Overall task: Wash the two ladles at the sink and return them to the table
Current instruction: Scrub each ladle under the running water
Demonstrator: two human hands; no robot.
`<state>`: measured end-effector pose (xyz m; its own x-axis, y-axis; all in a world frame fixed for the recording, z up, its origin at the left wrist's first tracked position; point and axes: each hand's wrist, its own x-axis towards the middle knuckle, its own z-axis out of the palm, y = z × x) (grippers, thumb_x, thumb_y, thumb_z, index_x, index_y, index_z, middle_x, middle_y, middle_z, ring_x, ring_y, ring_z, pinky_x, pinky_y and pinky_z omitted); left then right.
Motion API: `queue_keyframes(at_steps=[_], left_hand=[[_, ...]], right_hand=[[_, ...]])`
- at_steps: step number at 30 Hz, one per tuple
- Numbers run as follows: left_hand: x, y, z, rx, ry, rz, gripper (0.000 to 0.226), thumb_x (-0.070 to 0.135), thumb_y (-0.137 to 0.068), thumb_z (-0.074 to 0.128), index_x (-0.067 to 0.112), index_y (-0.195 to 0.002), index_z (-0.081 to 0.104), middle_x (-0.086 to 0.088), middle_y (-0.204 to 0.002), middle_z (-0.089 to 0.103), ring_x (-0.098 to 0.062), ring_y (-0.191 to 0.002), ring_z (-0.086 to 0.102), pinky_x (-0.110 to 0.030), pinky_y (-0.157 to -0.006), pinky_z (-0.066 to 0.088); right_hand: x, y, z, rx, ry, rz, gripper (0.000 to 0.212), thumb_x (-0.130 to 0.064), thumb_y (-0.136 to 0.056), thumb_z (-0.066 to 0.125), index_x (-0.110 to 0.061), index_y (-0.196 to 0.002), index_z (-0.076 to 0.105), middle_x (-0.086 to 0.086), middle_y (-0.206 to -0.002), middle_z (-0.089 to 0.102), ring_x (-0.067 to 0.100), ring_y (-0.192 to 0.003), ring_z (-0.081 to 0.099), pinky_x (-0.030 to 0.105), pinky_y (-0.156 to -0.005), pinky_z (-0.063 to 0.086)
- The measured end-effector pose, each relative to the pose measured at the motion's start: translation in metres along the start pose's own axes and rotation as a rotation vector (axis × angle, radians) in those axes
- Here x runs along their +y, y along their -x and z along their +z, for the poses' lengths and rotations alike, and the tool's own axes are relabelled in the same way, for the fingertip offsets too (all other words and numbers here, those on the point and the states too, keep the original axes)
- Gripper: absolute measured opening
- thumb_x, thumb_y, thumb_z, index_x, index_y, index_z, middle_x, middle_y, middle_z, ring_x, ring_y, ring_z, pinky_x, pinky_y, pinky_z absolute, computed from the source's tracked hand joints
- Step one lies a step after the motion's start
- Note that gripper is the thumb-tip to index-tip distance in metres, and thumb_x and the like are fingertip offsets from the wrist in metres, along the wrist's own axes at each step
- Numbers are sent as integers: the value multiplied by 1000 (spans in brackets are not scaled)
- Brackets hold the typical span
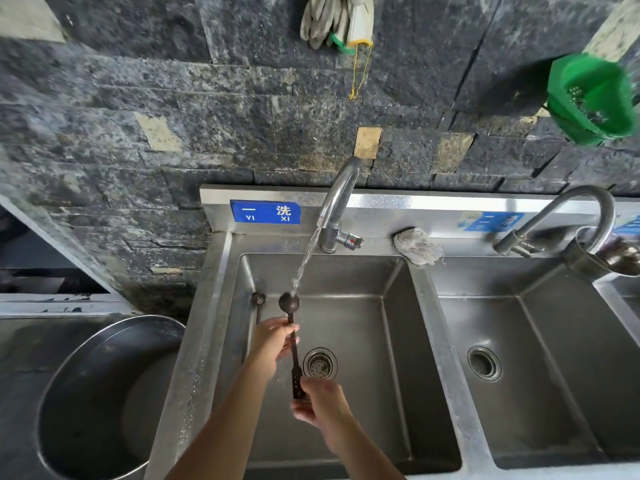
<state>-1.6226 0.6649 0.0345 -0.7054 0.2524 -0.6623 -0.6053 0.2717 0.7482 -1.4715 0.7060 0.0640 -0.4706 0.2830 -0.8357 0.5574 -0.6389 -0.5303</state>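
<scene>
A dark ladle is held over the left steel sink basin, its bowl under the stream of water from the running tap. My left hand grips the ladle's stem just below the bowl. My right hand holds the flat end of the handle. A second dark ladle leans against the basin's left wall, bowl up, untouched.
A drain strainer sits in the basin floor. A second basin with its own tap lies to the right. A grey rag rests on the back ledge. A big steel bowl stands at left; gloves and a green basket hang on the wall.
</scene>
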Motion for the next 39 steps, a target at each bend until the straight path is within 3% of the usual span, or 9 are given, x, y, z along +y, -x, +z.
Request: queue_keyframes(at_steps=[5,10,13,16,20,24,31,35,39], left_hand=[[-1,3,-2,6,69,-41,17,2,-83,72,12,-97,73,-7,-81,78,-20,-68,73,-24,-49,50],[12,3,4,-43,171,-52,16,-1,-91,59,9,-96,70,-8,-88,76,-21,-70,70,-20,-44,52],[17,3,8,-104,213,-57,17,-7,-93,49,-1,-95,65,-13,-78,67,-20,-56,61,-22,-44,51],[16,3,10,-120,207,-57,16,-11,-90,51,-6,-88,66,-18,-78,66,-22,-59,60,-27,-54,54],[15,4,11,-101,211,-59,15,-14,-88,54,-10,-96,65,-21,-81,67,-24,-63,63,-24,-49,57],[15,4,11,-90,213,-76,17,-13,-90,51,-9,-98,66,-20,-85,72,-25,-67,65,-24,-49,59],[-4,1,5,-85,43,-83,17,-5,-90,57,-6,-95,73,-18,-83,76,-25,-71,68,-34,-72,59],[-9,-2,-1,-78,29,-94,15,0,-91,58,2,-96,72,-9,-81,79,-21,-68,70,-28,-59,58],[4,-8,-5,-90,17,-69,14,-1,-90,59,5,-95,72,-5,-76,79,-19,-65,71,-29,-61,60]], right_hand=[[5,4,-3,-128,-261,123,29,-18,-103,54,6,-103,70,21,-90,79,28,-73,73,35,-68,60],[2,3,-6,-199,-406,122,21,-16,-99,63,2,-101,74,16,-88,77,22,-73,72,31,-63,60],[0,0,-6,-169,-270,11,10,-9,-92,70,-5,-84,68,6,-70,64,15,-62,58,26,-60,54],[-1,-2,-5,-106,-67,-100,11,-3,-91,71,-4,-81,65,1,-58,51,12,-50,45,25,-54,44],[0,-1,-2,-62,50,-161,6,-4,-89,75,1,-91,71,1,-57,57,13,-49,49,26,-55,49],[3,0,0,-64,81,-189,9,-7,-88,76,-3,-83,70,1,-57,58,13,-49,50,25,-54,50],[16,0,-4,-105,98,-144,17,-8,-86,77,-6,-75,65,2,-56,57,13,-48,49,25,-53,48],[20,-2,-8,-100,134,-109,16,-9,-87,77,-4,-79,64,1,-56,58,12,-48,51,24,-51,48],[14,-3,-4,-61,116,-115,15,-11,-88,76,-6,-79,65,2,-56,59,12,-48,52,24,-53,49]])
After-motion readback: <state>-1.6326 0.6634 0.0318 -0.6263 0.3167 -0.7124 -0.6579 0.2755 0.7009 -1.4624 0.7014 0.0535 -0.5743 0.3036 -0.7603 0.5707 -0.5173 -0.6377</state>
